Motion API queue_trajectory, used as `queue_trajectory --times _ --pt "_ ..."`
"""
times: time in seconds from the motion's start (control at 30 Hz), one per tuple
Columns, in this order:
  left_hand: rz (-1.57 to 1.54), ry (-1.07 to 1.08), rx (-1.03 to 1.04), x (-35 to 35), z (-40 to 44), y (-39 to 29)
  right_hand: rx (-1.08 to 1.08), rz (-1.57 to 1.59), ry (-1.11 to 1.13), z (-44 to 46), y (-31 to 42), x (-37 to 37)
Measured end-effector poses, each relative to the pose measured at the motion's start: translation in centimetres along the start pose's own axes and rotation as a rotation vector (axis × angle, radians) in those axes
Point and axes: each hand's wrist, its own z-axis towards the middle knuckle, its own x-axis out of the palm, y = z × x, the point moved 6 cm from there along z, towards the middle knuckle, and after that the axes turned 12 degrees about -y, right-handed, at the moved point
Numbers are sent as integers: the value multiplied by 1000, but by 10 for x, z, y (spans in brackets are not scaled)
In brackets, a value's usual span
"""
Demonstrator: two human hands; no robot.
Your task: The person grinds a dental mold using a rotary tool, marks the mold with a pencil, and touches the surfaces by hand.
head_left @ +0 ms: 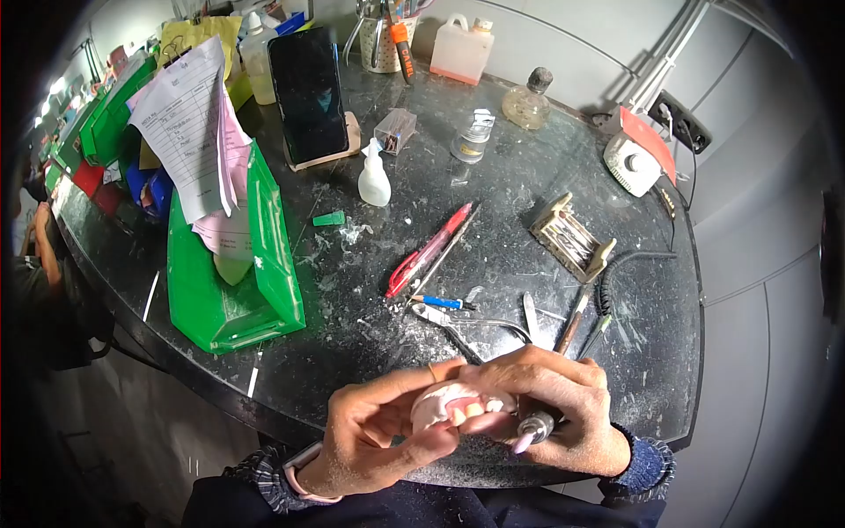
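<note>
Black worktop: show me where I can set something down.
Between the thin grey tool and small rack is a wide bare patch; another, dusty, separates the green bin from the red pen. Crowded: beyond the right hand, among the blue stick and brown-handled tool, and around the phone.

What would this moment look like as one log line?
left hand: holding white-and-pink dental model | right hand: holding silver cylindrical handpiece beside model | nearby: red pen on dusty black worktop

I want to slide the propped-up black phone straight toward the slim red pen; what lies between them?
In the head view, a small white bottle with a narrow spout stands between the black phone and the red pen.
</note>
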Motion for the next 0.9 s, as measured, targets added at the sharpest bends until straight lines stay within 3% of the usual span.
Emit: queue_trajectory --times 0.07,0.17,0.4,0.67,0.77,0.9 --pt "-333 -42 -60 4 1 -2 -21 9 -110 2 3 -6" --pt "-54 -112 99 8 1 -14 12 -7 -213 3 5 -13" --pt "150 -160 160 -2 -2 -16 0 33 -264 8 9 -11" --pt "551 -83 185 2 0 -27 90 43 -95 8 -2 -5" --pt "555 -61 233 -1 3 -26 187 46 49 7 -2 -1" --pt "531 -31 171 -3 4 -26 111 50 64 6 -2 0"
